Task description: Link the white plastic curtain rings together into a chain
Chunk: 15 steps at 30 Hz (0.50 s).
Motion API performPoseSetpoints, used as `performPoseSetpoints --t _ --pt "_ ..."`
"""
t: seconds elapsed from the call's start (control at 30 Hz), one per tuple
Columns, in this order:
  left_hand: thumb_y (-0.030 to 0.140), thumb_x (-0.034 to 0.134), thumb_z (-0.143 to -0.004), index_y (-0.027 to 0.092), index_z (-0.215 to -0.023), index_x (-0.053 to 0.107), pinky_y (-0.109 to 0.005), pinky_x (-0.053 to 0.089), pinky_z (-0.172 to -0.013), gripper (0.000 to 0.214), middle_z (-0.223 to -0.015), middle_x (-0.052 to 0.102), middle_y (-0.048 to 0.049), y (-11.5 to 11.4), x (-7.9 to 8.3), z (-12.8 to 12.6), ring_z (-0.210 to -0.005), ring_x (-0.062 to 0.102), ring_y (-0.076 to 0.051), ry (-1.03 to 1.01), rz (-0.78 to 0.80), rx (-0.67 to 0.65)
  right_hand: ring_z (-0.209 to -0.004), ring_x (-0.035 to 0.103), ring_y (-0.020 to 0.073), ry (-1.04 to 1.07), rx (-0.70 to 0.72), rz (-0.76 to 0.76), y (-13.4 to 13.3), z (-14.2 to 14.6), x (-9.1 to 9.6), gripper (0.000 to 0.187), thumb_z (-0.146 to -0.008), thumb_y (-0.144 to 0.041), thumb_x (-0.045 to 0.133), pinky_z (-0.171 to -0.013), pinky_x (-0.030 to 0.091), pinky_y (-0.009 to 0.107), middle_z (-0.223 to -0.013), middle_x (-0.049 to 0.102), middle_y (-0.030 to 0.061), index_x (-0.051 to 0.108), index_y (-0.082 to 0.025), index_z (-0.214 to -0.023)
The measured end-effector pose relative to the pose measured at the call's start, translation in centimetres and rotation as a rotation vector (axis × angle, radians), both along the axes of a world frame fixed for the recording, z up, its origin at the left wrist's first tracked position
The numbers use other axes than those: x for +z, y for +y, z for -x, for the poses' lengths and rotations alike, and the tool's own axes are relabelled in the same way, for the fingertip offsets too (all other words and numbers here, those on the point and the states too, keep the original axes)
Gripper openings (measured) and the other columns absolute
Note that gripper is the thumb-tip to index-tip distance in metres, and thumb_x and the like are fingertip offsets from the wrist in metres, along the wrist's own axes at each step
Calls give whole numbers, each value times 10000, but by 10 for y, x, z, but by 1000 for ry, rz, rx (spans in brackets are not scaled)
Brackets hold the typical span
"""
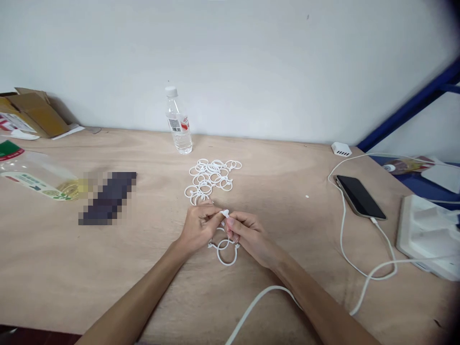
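Note:
My left hand (pixel 199 229) and my right hand (pixel 254 238) meet at the middle of the table, thumbs and fingers pinched. Between them is a white plastic ring (pixel 224 212), like a curtain ring; only its small tab end shows clearly, the rest being hidden by my fingers. Just beyond my hands lies a loose pile of white rings (pixel 214 168), several overlapping one another. Closer to me, below my fingertips, a few more such rings (pixel 227 264) lie on the wood, partly covered by my hands.
A water bottle (pixel 178 125) stands upright behind the pile. On the left lie a large clear bottle (pixel 39 175), a pixelated dark object (pixel 109 199) and a cardboard box (pixel 39 115). To the right are a phone (pixel 360 197) on a white cable (pixel 343 225), a charger (pixel 341 149) and a power strip (pixel 427 235).

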<state>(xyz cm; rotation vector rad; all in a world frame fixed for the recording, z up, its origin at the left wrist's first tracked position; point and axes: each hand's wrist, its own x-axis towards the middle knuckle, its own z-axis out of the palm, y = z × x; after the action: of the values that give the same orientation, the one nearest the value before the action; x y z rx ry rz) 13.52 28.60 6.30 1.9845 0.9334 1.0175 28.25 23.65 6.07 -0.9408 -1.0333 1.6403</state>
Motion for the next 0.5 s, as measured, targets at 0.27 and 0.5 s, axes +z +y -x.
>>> performPoseSetpoints --t 0.27,0.5 --pt "379 569 -824 158 -497 606 -252 398 -531 396 -513 559 -5 0 3 -1 -537 512 -124 -174 234 106 -571 366 106 3 -15 -78 -1 0 5 355 -785 -485 639 -563 295 265 -616 467 -17 564 -180 -620" --pt "255 584 -797 167 -655 707 -252 395 -548 208 -588 619 -16 3 1 5 -573 508 -125 -83 145 -8 -652 451 130 -185 -63 -194 2 -11 3 266 -843 -410 593 -615 355 272 -707 526 9 648 -192 -702"
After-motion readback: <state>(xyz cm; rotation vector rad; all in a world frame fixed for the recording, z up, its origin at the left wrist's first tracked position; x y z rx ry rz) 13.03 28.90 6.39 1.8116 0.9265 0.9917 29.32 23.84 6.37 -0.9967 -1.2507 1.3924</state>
